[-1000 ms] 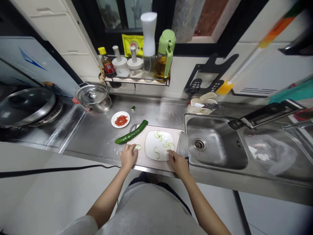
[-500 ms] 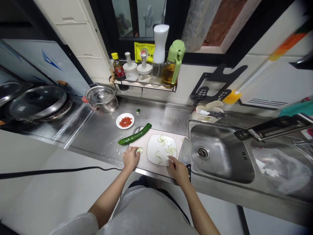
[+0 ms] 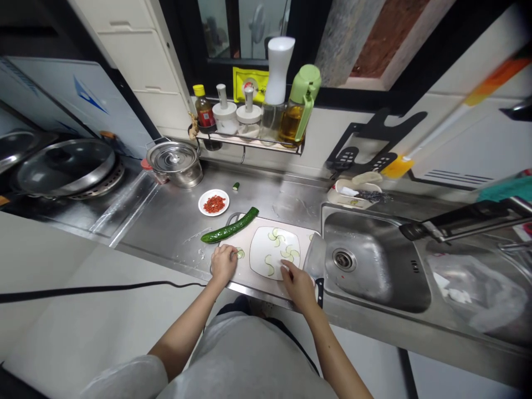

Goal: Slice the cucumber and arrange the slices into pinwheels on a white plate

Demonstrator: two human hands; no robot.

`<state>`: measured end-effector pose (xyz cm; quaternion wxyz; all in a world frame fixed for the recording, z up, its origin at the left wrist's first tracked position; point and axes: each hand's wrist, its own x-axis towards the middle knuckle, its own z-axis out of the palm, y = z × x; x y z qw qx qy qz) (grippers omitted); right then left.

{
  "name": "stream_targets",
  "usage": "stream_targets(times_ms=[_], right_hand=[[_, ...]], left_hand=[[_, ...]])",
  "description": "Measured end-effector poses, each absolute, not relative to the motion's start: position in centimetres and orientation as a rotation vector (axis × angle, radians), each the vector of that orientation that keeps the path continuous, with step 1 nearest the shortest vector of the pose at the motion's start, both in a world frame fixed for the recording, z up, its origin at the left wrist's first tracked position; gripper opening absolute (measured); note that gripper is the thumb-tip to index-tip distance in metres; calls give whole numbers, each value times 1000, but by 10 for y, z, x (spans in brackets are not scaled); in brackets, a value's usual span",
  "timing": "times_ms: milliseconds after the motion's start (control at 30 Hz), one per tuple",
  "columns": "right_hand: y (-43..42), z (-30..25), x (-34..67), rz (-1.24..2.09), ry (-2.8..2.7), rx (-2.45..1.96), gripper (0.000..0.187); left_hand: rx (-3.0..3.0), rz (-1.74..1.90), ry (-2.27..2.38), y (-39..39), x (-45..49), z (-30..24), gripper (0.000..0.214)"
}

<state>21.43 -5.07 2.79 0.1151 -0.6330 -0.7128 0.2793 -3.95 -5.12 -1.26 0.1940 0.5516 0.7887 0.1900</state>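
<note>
A white square plate [image 3: 261, 246] with several curved cucumber slices lies on a pale cutting board [image 3: 246, 266] at the counter's front edge. My left hand [image 3: 223, 264] rests on the board left of the plate, fingers curled onto a small stack of cucumber slices [image 3: 240, 253]. At the plate's near right edge is my right hand [image 3: 296, 283], its fingertips pinched together by a slice. A whole cucumber [image 3: 230, 226] lies slantwise across the board's far left corner. A cleaver blade [image 3: 315, 256] lies flat at the board's right end.
A small dish of chopped red chilli [image 3: 213, 202] and a cucumber end [image 3: 235, 186] lie behind the board. A lidded steel pot [image 3: 174, 162] and a wok [image 3: 62, 169] stand at left. The sink [image 3: 374, 260] is at right. A condiment rack [image 3: 253, 119] hangs on the back wall.
My right hand has crept slightly left along the plate's near edge. My left hand has curled tighter on the slices. The view has shifted a little.
</note>
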Motion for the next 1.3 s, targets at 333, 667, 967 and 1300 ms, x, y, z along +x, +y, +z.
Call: stream_targets(times_ms=[333,667,967,1300], right_hand=[[-31,51,179,856,-2081,-1450,26],[-18,57,164,924,-2044,-1203,13],[-16,68,189,976,-2065,-1175,18],[-17,61,197,1194,-1924,-1274,16]], left_hand=[[1272,951,1654,-48,-36,11,14],[828,1047,1340,-44,-10,47,39],[241,710,999,-41,8,57,45],[582,857,1142,-34,21,67,64]])
